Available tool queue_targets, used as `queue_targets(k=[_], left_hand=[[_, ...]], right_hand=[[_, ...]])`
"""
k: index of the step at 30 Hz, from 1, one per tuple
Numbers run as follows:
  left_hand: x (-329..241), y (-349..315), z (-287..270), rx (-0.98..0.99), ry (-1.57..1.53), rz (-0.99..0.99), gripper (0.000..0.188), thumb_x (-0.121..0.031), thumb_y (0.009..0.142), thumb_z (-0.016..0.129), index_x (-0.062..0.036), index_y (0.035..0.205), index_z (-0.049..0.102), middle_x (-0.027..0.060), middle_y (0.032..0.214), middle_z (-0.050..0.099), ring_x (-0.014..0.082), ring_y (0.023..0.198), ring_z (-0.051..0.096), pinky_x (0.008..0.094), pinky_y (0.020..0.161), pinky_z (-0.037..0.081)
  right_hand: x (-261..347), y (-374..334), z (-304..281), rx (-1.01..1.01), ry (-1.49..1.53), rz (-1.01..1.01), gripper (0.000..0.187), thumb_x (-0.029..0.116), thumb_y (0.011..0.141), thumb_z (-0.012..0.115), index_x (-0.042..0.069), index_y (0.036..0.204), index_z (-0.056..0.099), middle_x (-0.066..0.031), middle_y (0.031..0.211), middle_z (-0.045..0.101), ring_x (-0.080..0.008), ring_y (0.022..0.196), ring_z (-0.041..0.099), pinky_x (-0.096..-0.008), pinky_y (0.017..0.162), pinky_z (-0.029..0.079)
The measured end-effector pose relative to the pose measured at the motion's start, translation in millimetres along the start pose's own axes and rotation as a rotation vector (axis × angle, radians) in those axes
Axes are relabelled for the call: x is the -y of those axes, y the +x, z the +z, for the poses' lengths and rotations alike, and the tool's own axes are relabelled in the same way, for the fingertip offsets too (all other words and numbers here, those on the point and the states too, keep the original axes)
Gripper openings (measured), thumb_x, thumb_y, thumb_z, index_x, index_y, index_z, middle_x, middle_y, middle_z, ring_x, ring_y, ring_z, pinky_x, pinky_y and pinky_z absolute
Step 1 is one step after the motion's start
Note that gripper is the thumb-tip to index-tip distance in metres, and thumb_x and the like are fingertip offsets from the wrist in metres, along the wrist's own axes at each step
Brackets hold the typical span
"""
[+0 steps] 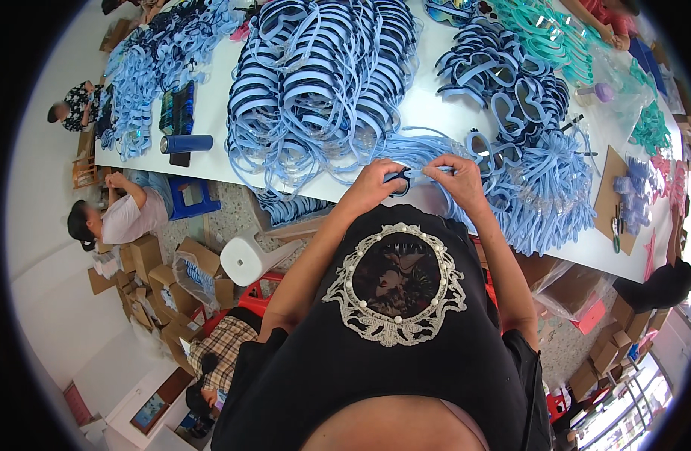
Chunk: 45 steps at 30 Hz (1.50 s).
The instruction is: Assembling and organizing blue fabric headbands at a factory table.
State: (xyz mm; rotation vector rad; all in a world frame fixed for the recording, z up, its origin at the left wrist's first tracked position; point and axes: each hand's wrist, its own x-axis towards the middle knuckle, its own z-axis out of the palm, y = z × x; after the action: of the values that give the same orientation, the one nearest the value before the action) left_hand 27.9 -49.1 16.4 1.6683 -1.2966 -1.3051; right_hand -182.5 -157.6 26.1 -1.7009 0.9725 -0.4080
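Note:
My left hand is closed around a pair of swim goggles with dark lenses and light blue parts, near the table's front edge. My right hand has thumb and fingers pinched on the light blue strap beside the goggles. The fingers hide much of the goggles. Just beyond my hands, more light blue straps lie on the white table. Tall rows of stacked blue goggles stand ahead to the left. To the right sits a heap of loose blue straps, close to my right forearm.
More goggles and teal straps cover the far right. Scissors lie by a cardboard sheet. A blue bottle stands on the left. Below are a white stool and boxes. Other people sit around the table.

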Motion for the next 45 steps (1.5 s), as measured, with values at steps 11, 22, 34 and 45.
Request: queue_targets(k=[11,22,34,45], left_hand=[[9,-21,9,0.049,-0.130,-0.018,0.030,-0.025,0.097,0.064,0.0031,0.106,0.072,0.0081,0.095,0.070,0.0138,0.087,0.062,0.0309,0.081,0.048],[29,-27,24,0.074,-0.123,-0.114,0.034,-0.029,0.092,0.070,0.0030,0.104,0.073,0.0117,0.094,0.070,0.0177,0.089,0.065,0.0330,0.083,0.049],[51,-20,40,0.095,-0.097,-0.085,0.038,-0.036,0.096,0.064,-0.0001,0.106,0.073,0.0107,0.081,0.071,0.0153,0.077,0.062,0.0350,0.073,0.049],[57,-21,41,0.030,-0.013,-0.036,0.039,-0.038,0.098,0.061,-0.0036,0.111,0.073,0.0154,0.092,0.072,0.0229,0.084,0.067,0.0355,0.078,0.050]], right_hand=[[0,-1,9,-0.020,-0.210,-0.265,0.016,0.023,0.077,0.080,0.008,0.080,0.074,-0.0075,0.072,0.066,-0.0228,0.062,0.059,-0.0349,0.062,0.049],[0,-6,8,0.089,-0.321,-0.434,0.025,0.031,0.082,0.076,0.010,0.073,0.068,-0.0107,0.071,0.068,-0.0322,0.068,0.066,-0.0432,0.068,0.050],[-8,-8,44,0.094,-0.326,-0.289,0.031,0.031,0.091,0.067,0.005,0.074,0.066,-0.0146,0.067,0.064,-0.0350,0.062,0.063,-0.0421,0.059,0.050],[-22,0,54,0.114,-0.295,-0.335,0.031,0.029,0.090,0.068,0.003,0.073,0.064,-0.0137,0.067,0.063,-0.0320,0.060,0.063,-0.0397,0.057,0.048]])
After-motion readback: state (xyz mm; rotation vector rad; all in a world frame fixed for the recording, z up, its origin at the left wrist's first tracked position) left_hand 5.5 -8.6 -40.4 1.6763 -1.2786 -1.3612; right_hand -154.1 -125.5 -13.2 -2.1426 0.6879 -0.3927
